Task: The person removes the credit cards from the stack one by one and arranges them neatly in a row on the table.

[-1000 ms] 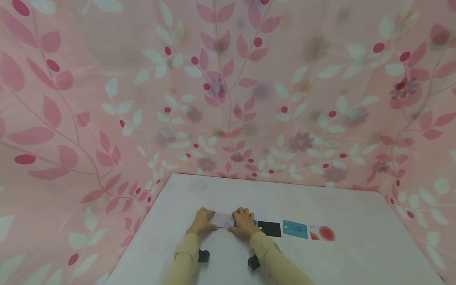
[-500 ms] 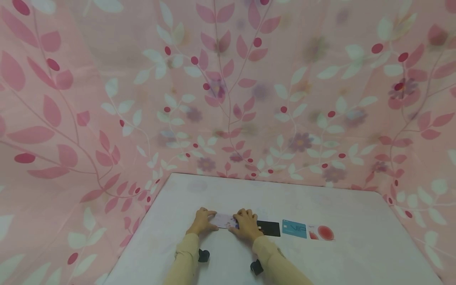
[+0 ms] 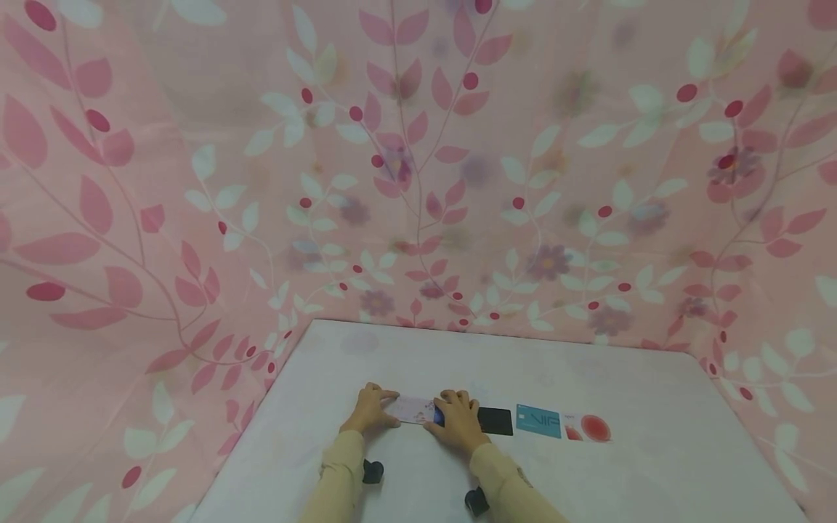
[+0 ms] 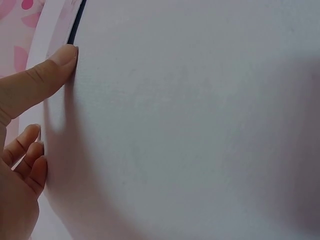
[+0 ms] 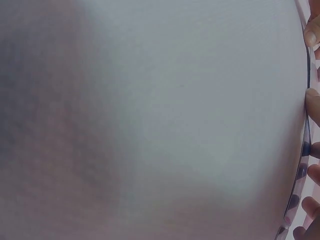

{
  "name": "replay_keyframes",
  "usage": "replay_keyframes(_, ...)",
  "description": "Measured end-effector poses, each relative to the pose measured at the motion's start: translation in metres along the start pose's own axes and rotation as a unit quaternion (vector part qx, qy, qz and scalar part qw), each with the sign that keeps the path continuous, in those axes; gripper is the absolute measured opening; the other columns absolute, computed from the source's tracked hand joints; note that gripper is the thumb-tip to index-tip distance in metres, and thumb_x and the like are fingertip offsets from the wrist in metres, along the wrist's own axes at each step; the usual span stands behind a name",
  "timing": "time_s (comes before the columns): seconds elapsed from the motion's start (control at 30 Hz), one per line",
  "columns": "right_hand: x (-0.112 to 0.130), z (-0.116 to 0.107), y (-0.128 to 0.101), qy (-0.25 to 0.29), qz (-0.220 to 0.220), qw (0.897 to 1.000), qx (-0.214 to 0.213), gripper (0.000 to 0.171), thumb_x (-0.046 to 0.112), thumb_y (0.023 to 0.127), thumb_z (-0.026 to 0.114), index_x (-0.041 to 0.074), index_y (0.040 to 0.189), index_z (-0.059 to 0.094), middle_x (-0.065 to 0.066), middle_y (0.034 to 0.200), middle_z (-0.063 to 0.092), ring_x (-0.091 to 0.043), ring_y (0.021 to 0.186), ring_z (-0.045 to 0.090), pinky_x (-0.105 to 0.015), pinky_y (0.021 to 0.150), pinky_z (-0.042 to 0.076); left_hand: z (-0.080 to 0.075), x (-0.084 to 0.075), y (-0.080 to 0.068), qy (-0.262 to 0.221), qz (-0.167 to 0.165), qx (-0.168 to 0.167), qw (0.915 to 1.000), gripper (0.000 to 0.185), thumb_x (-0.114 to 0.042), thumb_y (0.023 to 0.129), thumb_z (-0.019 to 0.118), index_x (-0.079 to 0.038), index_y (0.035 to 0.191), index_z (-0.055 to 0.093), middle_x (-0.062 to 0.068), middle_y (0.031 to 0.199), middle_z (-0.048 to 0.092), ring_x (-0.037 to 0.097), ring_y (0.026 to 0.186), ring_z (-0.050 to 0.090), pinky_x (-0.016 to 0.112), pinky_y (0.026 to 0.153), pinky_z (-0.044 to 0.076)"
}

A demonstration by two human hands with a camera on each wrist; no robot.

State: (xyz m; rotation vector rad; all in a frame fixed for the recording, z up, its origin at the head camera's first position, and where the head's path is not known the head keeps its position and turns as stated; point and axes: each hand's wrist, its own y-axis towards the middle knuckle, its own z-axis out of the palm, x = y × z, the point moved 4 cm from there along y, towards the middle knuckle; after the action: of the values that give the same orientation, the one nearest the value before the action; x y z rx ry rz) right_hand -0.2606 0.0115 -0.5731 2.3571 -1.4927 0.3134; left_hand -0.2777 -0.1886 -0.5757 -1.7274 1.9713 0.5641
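Observation:
My left hand [image 3: 369, 410] holds the left end of a pale pinkish patterned card [image 3: 414, 409], thumb on the near edge and fingers on the far edge. In the left wrist view, the thumb [image 4: 57, 65] touches the edge of that card. At its right end shows a strip of a blue card [image 3: 439, 415], mostly hidden under my right hand [image 3: 459, 421], whose thumb and fingers grip its near and far edges. Right of that hand lies a black card [image 3: 498, 421], its left part covered. The right wrist view catches fingers [image 5: 314, 102] along the cards' edge.
Continuing the row to the right are a teal card marked VIP [image 3: 538, 420] and a white card with a red circle [image 3: 593, 427]. All lie on a white table [image 3: 654, 392]. Pink leaf-patterned curtains [image 3: 418, 181] stand behind and beside it.
My right hand has slid right along the row, off the pale card. More of the pale card and a blue strip now show left of it. The left hand stays nearly in place.

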Motion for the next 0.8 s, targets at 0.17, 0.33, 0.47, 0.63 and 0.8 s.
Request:
replay_keyframes(0.17, -0.002, 0.0, 0.001, 0.009, -0.003, 1.0, 0.0, 0.053, 0.045, 0.081, 0.068, 0.008, 0.118, 0.064, -0.012, 0.123, 0.051, -0.035, 0.112, 0.04, -0.055, 0.086, 0.031, 0.001, 0.001, 0.001, -0.002, 0.004, -0.005, 1.0, 0.058, -0.017, 0.058, 0.088, -0.007, 0.111, 0.069, 0.018, 0.107, 0.047, 0.034, 0.099, 0.043, 0.051, 0.089, 0.04)
replay_keyframes(0.33, -0.004, 0.002, 0.006, 0.018, -0.011, 1.0, 0.001, 0.051, 0.047, 0.08, 0.069, 0.011, 0.116, 0.065, -0.01, 0.122, 0.052, -0.034, 0.111, 0.04, -0.056, 0.086, 0.031, -0.001, 0.001, -0.001, -0.004, 0.019, -0.012, 0.9997, 0.056, -0.016, 0.058, 0.088, -0.004, 0.109, 0.068, 0.022, 0.108, 0.048, 0.038, 0.101, 0.045, 0.052, 0.09, 0.04)
replay_keyframes(0.47, -0.004, 0.004, 0.009, 0.025, -0.02, 0.999, -0.002, 0.051, 0.047, 0.08, 0.069, 0.011, 0.117, 0.066, -0.01, 0.122, 0.052, -0.034, 0.111, 0.04, -0.055, 0.085, 0.031, -0.003, -0.001, -0.004, -0.006, 0.03, -0.017, 0.9994, 0.054, -0.015, 0.059, 0.087, -0.003, 0.108, 0.068, 0.025, 0.109, 0.048, 0.042, 0.103, 0.045, 0.054, 0.091, 0.039)
replay_keyframes(0.63, -0.007, 0.008, 0.01, 0.016, -0.013, 1.0, -0.011, 0.053, 0.051, 0.08, 0.066, 0.014, 0.119, 0.066, -0.009, 0.125, 0.051, -0.034, 0.112, 0.04, -0.055, 0.085, 0.032, -0.003, -0.001, -0.006, -0.038, 0.027, -0.022, 0.9987, 0.053, -0.014, 0.06, 0.086, -0.003, 0.108, 0.068, 0.024, 0.109, 0.049, 0.042, 0.104, 0.044, 0.056, 0.092, 0.038)
replay_keyframes(0.8, -0.006, 0.011, 0.012, 0.021, -0.016, 0.999, -0.023, 0.053, 0.051, 0.079, 0.068, 0.015, 0.118, 0.067, -0.01, 0.125, 0.052, -0.035, 0.112, 0.04, -0.056, 0.084, 0.032, -0.001, 0.01, -0.005, -0.084, 0.048, -0.037, 0.9946, 0.055, -0.021, 0.059, 0.088, -0.002, 0.107, 0.069, 0.025, 0.107, 0.048, 0.043, 0.102, 0.044, 0.057, 0.091, 0.038)
